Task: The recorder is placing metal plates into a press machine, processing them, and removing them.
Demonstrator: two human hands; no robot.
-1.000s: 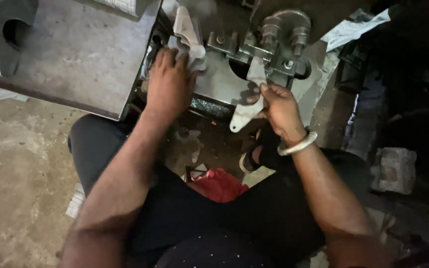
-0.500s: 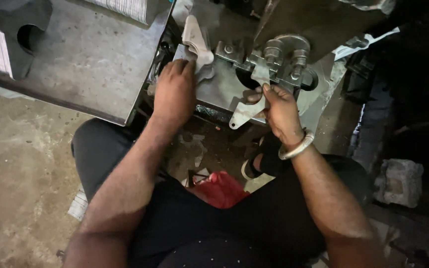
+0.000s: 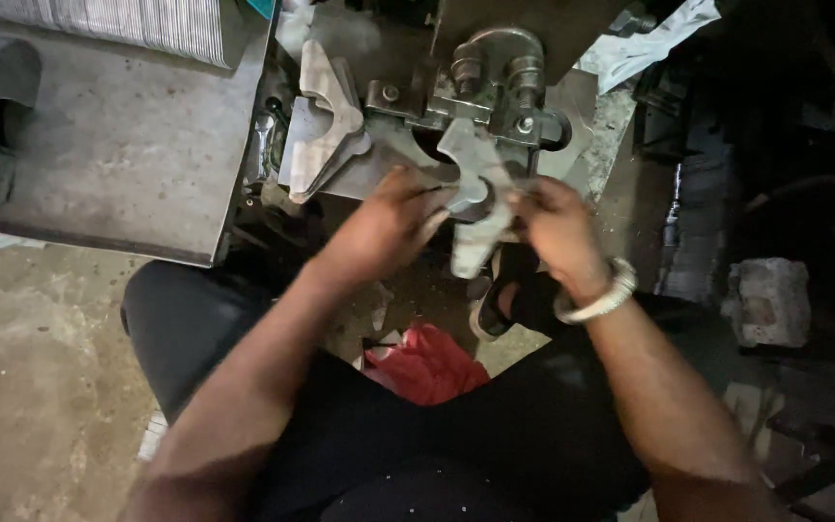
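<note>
Grey metal bracket (image 3: pixel 475 198) now sits gripped between both hands, the left hand (image 3: pixel 388 227) having left the stack (image 3: pixel 326 121) up to its left to close fingers on it opposite the right hand (image 3: pixel 553 232), below the clamp (image 3: pixel 495 77).
</note>
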